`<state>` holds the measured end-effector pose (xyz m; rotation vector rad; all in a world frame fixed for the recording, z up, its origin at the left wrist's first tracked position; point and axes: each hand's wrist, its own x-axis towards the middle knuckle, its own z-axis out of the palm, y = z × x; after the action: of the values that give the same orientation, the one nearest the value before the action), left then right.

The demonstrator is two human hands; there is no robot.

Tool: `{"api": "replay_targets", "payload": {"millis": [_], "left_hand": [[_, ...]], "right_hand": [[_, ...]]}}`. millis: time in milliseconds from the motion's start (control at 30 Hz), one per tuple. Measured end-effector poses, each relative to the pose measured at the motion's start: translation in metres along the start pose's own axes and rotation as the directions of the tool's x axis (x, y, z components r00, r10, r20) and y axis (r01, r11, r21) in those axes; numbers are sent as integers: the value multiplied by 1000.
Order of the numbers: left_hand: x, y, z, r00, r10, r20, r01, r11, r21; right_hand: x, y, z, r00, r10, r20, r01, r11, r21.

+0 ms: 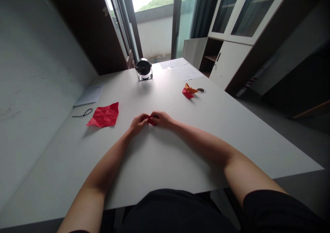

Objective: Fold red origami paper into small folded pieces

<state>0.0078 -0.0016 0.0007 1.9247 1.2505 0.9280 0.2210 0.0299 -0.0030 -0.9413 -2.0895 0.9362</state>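
Observation:
Between my two hands is a small piece of folded red paper (151, 120), held just above or on the white table. My left hand (139, 122) pinches its left side with thumb and fingers. On the other side my right hand (162, 119) has its fingers closed over the right end. Much of the paper is covered by the fingers, so its full shape is hidden. Left of my hands lies a creased sheet of red paper (105, 115), opened out with one corner raised. Farther right sit a red folded paper figure (187, 92) and an orange one (191, 88), touching each other.
A round black-and-silver device on a stand (143, 69) stands at the table's far side. Papers (184, 69) lie at the far right, and another stack (89, 95) by the left wall. A black cable tie (84, 114) and a cable hole (201, 90) are on the white table (165, 164).

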Motion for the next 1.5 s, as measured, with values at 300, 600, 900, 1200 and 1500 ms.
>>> {"api": "replay_targets", "payload": {"millis": [300,600,900,1200,1500], "left_hand": [[1,-2,1,1000,-6,-14,6,1000,5],[0,-1,1,1000,-20,1,20,1000,1],[0,2,1,1000,-23,-13,23,1000,12],[0,3,1,1000,-16,-6,16,1000,10],[1,0,1,1000,-6,2,6,1000,3]], "right_hand": [[1,1,1,1000,16,4,-16,1000,-12],[0,1,0,1000,12,7,-12,1000,-7],[-1,-2,-1,1000,12,3,-12,1000,-1],[-1,0,-1,999,31,21,-32,999,9],[0,0,-1,998,50,25,-50,999,0]]}}
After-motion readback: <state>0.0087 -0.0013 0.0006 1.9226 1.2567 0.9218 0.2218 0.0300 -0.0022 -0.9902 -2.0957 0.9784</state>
